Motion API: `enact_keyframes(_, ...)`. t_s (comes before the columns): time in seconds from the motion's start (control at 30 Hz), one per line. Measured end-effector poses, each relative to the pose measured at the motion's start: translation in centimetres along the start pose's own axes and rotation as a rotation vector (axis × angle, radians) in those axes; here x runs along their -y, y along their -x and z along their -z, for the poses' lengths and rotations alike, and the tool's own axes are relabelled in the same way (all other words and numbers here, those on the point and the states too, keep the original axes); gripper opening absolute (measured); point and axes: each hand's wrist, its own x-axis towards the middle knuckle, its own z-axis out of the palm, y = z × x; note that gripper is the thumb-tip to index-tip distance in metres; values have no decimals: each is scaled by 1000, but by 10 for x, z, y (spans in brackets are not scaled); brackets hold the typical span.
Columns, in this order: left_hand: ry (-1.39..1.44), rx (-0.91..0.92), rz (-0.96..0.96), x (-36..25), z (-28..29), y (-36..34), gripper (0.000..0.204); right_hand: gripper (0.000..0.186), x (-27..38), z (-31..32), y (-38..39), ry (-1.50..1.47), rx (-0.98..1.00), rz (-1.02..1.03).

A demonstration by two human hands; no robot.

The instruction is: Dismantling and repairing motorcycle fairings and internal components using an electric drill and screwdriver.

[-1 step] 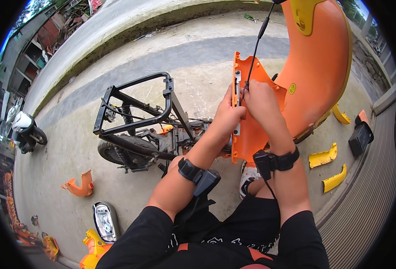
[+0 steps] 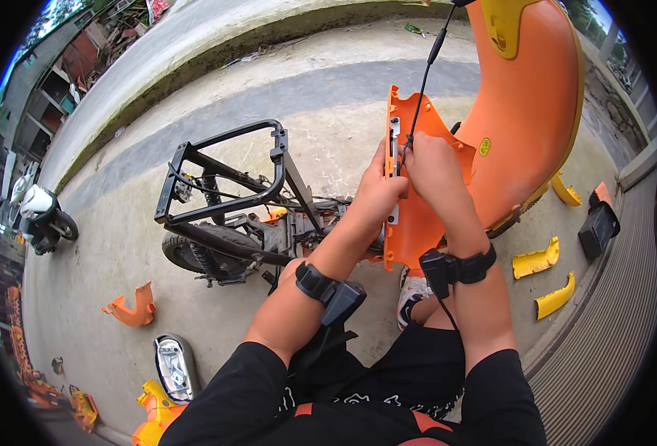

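My left hand [image 2: 383, 192] is closed around the edge of a curved orange plastic panel [image 2: 410, 251], beside a metal strip [image 2: 395, 128] fixed along that edge. Its thumb lies on the panel's inner face. Close by, the fingers of my right hand [image 2: 436, 167] are pinched together at the lower end of a black cable [image 2: 421, 100] that comes down from above. My own hand hides the fingertips and the cable's end. Right of both hands rises a large orange scooter body shell [image 2: 533, 111] with a yellow part [image 2: 504, 26] near its top.
To my left stands a stripped scooter frame [image 2: 228, 215] with its rear wheel [image 2: 209, 249]. Yellow trim pieces [image 2: 535, 259] and a black box [image 2: 598, 230] lie at right. At left lie an orange piece [image 2: 131, 306], a seat-shaped part [image 2: 175, 368] and, farther off, a parked scooter [image 2: 44, 215].
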Motion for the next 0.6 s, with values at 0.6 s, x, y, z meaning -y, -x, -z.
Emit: enact_keyframes(0.6,-23,-65,-60,1,-10,3,73,19,-9,-1,-2,-109,5,-65)
